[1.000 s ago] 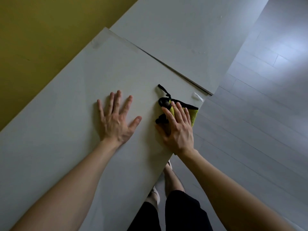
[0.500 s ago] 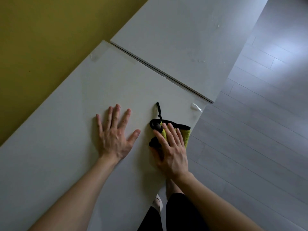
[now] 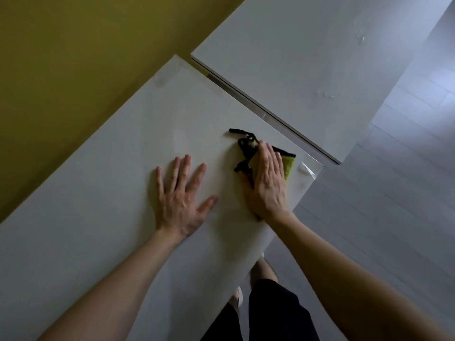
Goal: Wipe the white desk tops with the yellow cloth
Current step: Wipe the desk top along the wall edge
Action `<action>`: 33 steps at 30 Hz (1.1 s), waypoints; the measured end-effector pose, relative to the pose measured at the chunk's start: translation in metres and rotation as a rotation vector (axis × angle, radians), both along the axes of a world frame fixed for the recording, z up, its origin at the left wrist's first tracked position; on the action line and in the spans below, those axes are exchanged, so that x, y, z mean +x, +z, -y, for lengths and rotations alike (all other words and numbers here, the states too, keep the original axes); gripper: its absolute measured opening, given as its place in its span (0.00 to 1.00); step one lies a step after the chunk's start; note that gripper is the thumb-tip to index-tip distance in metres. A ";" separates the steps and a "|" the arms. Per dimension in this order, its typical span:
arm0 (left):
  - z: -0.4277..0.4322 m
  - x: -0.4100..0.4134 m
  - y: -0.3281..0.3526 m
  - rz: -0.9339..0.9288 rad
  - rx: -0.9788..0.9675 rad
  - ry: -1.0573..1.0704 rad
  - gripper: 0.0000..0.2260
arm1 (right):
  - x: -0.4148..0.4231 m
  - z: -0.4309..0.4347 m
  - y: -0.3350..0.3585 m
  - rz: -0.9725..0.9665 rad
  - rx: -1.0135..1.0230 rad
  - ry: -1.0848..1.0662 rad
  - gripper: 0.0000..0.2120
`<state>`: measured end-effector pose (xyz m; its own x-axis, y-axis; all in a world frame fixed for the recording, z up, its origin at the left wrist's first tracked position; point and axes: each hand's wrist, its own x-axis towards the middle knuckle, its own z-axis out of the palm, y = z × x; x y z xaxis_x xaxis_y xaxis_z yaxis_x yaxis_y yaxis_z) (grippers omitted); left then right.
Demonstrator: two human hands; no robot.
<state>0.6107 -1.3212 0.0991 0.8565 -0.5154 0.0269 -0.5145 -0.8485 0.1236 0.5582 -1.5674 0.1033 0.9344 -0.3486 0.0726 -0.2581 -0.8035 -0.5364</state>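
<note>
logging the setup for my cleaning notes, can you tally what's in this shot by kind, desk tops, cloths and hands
White desk tops: 2, the near desk top and the far desk top
Cloths: 1, the yellow cloth with black trim
Hands: 2, the left hand flat on the near desk top, the right hand pressing the yellow cloth
Total: 5

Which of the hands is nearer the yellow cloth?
Right. The right hand lies flat on top of the yellow cloth, pressing it to the desk top; the left hand rests flat beside it, apart.
</note>
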 end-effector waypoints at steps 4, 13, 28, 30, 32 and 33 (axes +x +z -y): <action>0.007 0.015 0.014 0.067 -0.038 0.024 0.38 | 0.069 0.011 0.003 0.061 -0.063 -0.017 0.37; 0.032 0.179 0.013 0.033 0.027 0.207 0.36 | 0.079 0.012 -0.001 0.148 -0.218 -0.025 0.34; 0.025 0.170 0.002 0.100 -0.030 0.232 0.35 | 0.295 -0.041 0.004 0.132 -0.204 0.097 0.32; 0.024 0.169 0.001 0.111 -0.048 0.226 0.36 | 0.315 -0.052 0.007 0.111 -0.215 0.103 0.34; 0.023 0.169 0.001 0.115 -0.071 0.232 0.36 | 0.317 -0.054 0.010 0.088 -0.215 0.103 0.36; 0.024 0.168 0.001 0.119 -0.089 0.237 0.36 | 0.307 -0.050 0.011 0.078 -0.218 0.103 0.37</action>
<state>0.7783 -1.3450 0.0999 0.9409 -0.2925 0.1707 -0.3187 -0.9352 0.1541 0.8656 -1.5174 0.1140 0.9528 -0.2205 0.2085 -0.1341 -0.9222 -0.3627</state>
